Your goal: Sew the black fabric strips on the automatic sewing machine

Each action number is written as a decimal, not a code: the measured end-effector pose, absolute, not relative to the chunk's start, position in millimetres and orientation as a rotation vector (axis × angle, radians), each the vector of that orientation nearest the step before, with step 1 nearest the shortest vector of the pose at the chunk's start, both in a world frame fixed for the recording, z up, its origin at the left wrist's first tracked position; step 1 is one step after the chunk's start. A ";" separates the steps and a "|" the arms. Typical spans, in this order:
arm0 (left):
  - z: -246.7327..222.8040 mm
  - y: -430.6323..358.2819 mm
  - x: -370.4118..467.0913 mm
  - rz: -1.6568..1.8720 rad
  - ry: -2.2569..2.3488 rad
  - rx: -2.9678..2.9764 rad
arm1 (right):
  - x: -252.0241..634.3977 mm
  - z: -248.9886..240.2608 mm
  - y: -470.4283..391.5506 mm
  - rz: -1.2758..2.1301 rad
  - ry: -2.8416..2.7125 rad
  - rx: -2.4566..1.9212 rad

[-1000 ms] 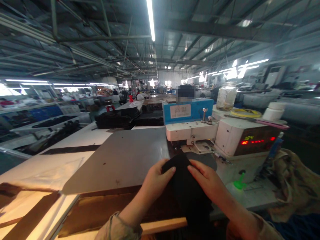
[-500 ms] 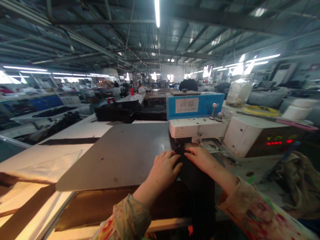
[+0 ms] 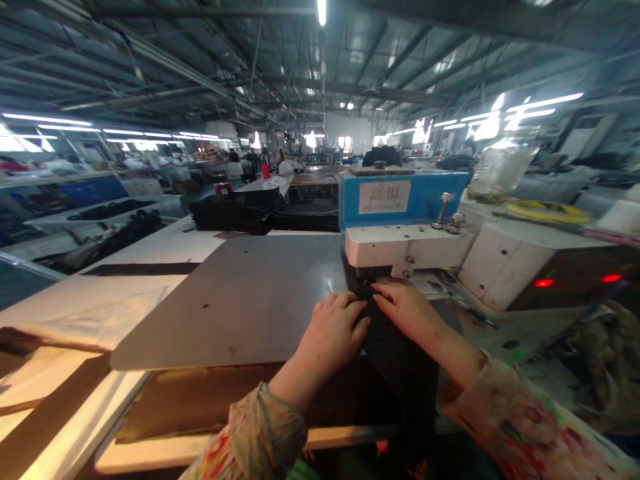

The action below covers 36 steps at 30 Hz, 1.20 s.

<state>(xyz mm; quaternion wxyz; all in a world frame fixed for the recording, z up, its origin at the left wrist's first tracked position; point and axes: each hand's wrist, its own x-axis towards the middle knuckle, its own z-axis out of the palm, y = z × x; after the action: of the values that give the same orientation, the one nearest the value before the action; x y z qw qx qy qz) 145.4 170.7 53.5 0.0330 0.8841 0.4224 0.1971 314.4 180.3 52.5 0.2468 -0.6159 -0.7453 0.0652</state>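
A long black sheet of material, fabric or leather, runs from under the head of a white and blue machine and hangs down past the table's front edge. My left hand grips its left edge just in front of the machine head, fingers bent and thumb drawn in. Opposite it, my right hand pinches the sheet, its fingertips close to the left hand's. Both hands partly hide the sheet where it enters the machine. The grey metal plate lies beside the left hand.
Black stacked sheets lie behind the plate. A control box with red lights stands at right, near a clear jar and a yellow ring. A small metal tool lies right of my right hand.
The view has shifted slightly, so the machine sits further right. Both hands stay on the black sheet near the machine head. The control box's red display looks different.
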 end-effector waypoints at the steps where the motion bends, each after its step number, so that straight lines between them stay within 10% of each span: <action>1: 53.5 170.6 145.1 0.610 1.296 2.722 | 313.7 52.8 179.4 0.128 -2.072 -1.672; 36: 51.7 179.8 151.1 0.615 1.348 2.701 | 317.0 49.4 199.6 0.043 -2.198 -1.667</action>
<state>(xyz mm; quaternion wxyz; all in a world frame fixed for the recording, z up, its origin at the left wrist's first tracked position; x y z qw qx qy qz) 151.1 179.8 51.7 0.0307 0.8763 0.4374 0.1994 317.0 199.6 49.4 0.1902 -0.5931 -0.7822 0.0153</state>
